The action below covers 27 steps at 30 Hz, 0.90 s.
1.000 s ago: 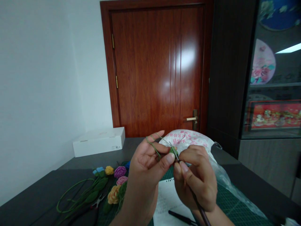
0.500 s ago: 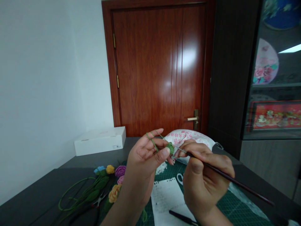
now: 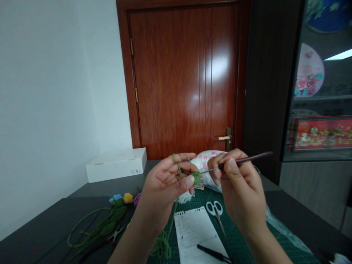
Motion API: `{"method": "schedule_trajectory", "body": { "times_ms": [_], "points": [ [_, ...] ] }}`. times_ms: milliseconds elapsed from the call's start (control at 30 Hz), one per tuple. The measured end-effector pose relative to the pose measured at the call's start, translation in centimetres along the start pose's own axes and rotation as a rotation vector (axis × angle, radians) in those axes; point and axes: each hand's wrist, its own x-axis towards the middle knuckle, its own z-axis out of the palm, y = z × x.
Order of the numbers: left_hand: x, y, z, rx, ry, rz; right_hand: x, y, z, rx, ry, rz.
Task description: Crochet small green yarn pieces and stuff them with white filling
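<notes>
My left hand (image 3: pixel 167 183) pinches a small green crochet piece (image 3: pixel 196 177) between thumb and fingers, with green yarn (image 3: pixel 178 164) looped over its index finger and trailing down to the mat. My right hand (image 3: pixel 238 183) grips a dark crochet hook (image 3: pixel 242 160) like a pen; its metal tip points left into the green piece. Both hands are raised above the green cutting mat (image 3: pixel 247 234).
On the mat lie white-handled scissors (image 3: pixel 216 211), a sheet of paper (image 3: pixel 196 234) and a black pen (image 3: pixel 213 253). Crochet flowers with green stems (image 3: pixel 110 223) and pliers lie at left. A white box (image 3: pixel 117 165) and a plastic bag (image 3: pixel 209 161) sit behind, before a wooden door.
My right hand has lifted and turned, so the hook's handle now points up and right instead of down. The left hand has stayed in place with the green piece.
</notes>
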Motion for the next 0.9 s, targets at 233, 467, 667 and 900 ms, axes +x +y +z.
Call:
{"method": "schedule_trajectory", "body": {
  "times_ms": [233,467,667,900],
  "points": [
    [-0.1,-0.4,0.3,0.044,0.018,0.048,0.2,1.3,0.5,0.109,-0.045,0.179],
    [-0.7,-0.7,1.5,-0.035,0.163,0.045,-0.9,1.3,-0.7,-0.706,-0.049,-0.557],
    [-0.7,-0.2,1.5,-0.31,-0.062,-0.182,-0.7,2.1,-0.8,-0.45,-0.025,-0.637],
    [-0.4,-0.2,0.7,-0.324,-0.152,-0.159,-0.3,1.1,0.3,0.018,0.069,-0.176]
  ]
}}
